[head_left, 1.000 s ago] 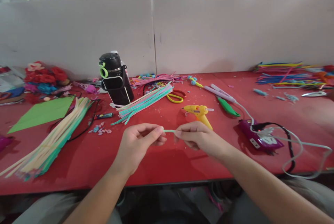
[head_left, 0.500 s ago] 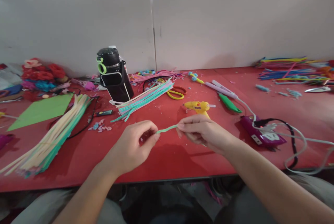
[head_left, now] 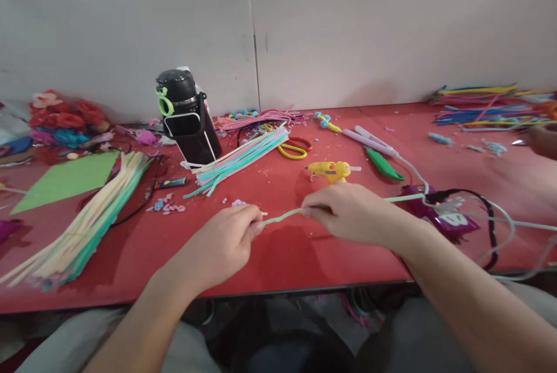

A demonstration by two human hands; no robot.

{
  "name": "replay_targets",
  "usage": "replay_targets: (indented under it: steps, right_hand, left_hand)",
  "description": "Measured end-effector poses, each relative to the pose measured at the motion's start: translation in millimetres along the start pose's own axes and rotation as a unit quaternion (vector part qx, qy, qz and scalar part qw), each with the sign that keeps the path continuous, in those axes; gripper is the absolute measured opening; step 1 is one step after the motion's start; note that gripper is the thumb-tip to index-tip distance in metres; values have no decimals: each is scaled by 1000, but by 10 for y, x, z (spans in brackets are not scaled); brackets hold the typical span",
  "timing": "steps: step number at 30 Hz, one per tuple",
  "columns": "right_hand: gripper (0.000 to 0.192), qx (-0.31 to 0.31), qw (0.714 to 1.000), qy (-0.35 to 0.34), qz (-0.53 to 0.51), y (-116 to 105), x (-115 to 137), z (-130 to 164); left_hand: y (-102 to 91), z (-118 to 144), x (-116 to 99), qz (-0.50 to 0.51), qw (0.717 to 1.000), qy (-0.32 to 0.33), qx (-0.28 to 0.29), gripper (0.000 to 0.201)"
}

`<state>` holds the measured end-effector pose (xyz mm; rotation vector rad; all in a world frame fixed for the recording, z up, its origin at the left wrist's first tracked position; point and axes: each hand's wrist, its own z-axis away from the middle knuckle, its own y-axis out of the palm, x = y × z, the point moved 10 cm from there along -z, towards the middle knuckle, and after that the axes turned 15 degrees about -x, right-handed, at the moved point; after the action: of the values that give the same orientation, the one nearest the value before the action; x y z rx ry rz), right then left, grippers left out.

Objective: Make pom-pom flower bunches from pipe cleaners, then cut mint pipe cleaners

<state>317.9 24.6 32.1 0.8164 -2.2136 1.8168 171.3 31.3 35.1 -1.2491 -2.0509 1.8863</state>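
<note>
Head view: red bench [head_left: 282, 257] against white partition [head_left: 348, 31]. Black bottle [head_left: 187, 118] at back left; pipe-cleaner bundle [head_left: 78, 228] at left. Left hand [head_left: 221, 242] pinches green pipe cleaner [head_left: 282, 216] at one end; right hand [head_left: 348, 213] closed around it further along, just above bench. Yellow glue gun [head_left: 331, 171] just behind right hand.

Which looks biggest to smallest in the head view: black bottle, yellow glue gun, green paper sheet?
1. green paper sheet
2. black bottle
3. yellow glue gun
Sheet and bottle are close in apparent size; the sheet lies flat and foreshortened, so that order is unsure.
</note>
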Motion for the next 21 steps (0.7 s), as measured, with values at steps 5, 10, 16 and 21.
replay_targets:
  steps: [5, 10, 16, 21]
  right_hand:
    - [32, -27, 989, -56, -137, 141, 387, 39]
    - [22, -80, 978, 1, -195, 243, 436, -15]
    - [17, -63, 977, -50, -196, 105, 475, 24]
    - [17, -83, 983, -19, -161, 105, 285, -62]
  left_hand:
    - [58, -12, 13, 40, 999, -29, -14, 23]
    - [73, -8, -20, 8, 1000, 12, -8, 23]
    - [-111, -27, -156, 93, 992, 83, 0, 27]
    - [-201, -156, 143, 76, 994, 5, -77, 30]
